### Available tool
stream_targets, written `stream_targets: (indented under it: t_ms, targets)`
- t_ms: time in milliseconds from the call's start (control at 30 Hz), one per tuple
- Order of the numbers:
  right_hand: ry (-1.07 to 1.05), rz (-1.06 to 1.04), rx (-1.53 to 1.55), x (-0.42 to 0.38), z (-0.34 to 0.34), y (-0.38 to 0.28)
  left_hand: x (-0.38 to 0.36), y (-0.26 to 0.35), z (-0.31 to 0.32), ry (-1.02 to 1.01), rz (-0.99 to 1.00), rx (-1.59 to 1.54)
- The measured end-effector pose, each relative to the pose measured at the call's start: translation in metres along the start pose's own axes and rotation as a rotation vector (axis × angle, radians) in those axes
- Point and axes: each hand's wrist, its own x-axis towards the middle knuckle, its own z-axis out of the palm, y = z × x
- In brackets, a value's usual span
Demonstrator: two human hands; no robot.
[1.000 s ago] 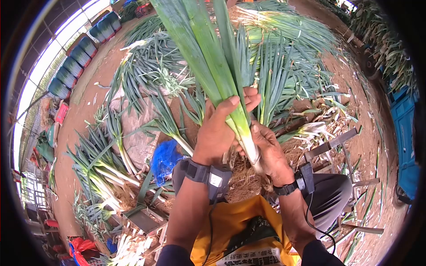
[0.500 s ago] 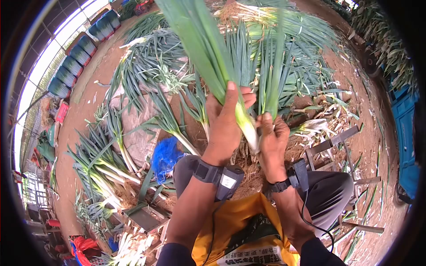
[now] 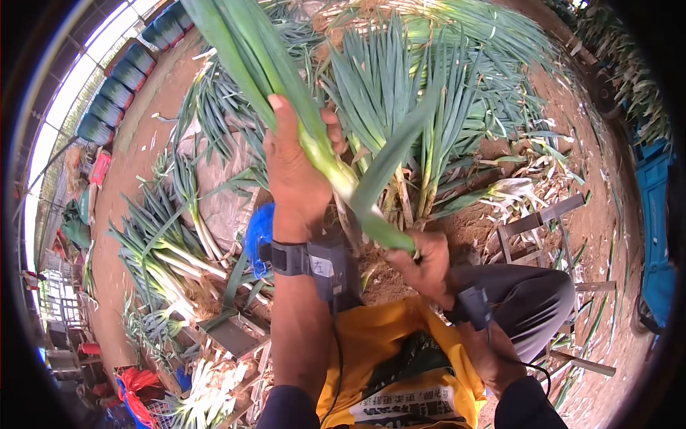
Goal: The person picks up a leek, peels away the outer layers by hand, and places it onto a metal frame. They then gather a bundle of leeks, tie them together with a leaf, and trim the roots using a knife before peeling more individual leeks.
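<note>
My left hand grips a long green leek around its pale stalk, holding it up and tilted to the upper left. My right hand sits lower, above my lap, pinching the end of an outer green leaf that bends away from the stalk toward the lower right. Both wrists wear black straps with small devices. A yellow apron covers my lap.
Piles of leeks lie on the dirt floor ahead and to the left. A blue bag sits by my left knee. Wooden slats and peeled leaves lie at right. Dark barrels line the far left wall; blue crates stand right.
My left hand has lifted the leek up and leftward. My right hand has dropped toward my lap, pulling an outer leaf down off the stalk.
</note>
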Motion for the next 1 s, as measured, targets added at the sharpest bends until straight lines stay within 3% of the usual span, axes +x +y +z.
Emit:
stream_targets:
  t_ms: [100, 233, 333, 533, 567, 600, 667, 733, 767, 800, 867, 967, 1000]
  targets:
    - [-0.028, -0.013, -0.257, -0.034, 0.009, 0.051, 0.005, 0.007, -0.012, -0.025, 0.086, 0.057]
    - [-0.174, 0.152, -0.665, -0.072, 0.017, 0.116, 0.014, 0.018, -0.024, -0.028, 0.230, 0.062]
    - [-0.205, 0.221, -0.780, -0.127, 0.017, 0.190, 0.013, 0.023, -0.020, -0.032, 0.267, 0.030]
    - [-0.679, 0.801, -0.942, -0.196, -0.025, 0.270, 0.020, 0.031, -0.024, -0.076, 0.279, -0.083]
    - [-0.631, 0.869, -0.948, -0.195, -0.037, 0.313, 0.020, 0.026, -0.027, -0.095, 0.248, -0.115]
    - [-0.464, 0.869, -0.941, -0.124, -0.073, 0.225, 0.018, 0.024, -0.027, -0.095, 0.234, -0.118]
    - [0.030, 0.752, -1.326, -0.116, -0.182, 0.319, 0.019, 0.022, -0.023, -0.115, 0.212, -0.126]
    - [0.570, 0.577, -1.537, -0.099, -0.348, 0.385, 0.020, 0.020, -0.025, -0.126, 0.170, -0.108]
    - [0.808, 0.384, -1.528, -0.054, -0.366, 0.268, 0.016, 0.020, -0.024, -0.116, 0.148, -0.089]
    - [0.873, 0.339, -1.766, -0.050, -0.429, 0.264, 0.014, 0.019, -0.023, -0.102, 0.129, -0.072]
    - [0.959, 0.403, -1.746, -0.016, -0.383, 0.124, 0.010, 0.019, -0.021, -0.153, 0.058, -0.069]
    - [0.743, 0.251, -0.511, -0.012, -0.322, 0.091, 0.011, 0.012, -0.015, -0.316, -0.035, -0.167]
    - [0.640, 0.262, -0.383, -0.002, -0.256, 0.053, 0.007, 0.010, -0.009, -0.299, -0.046, -0.155]
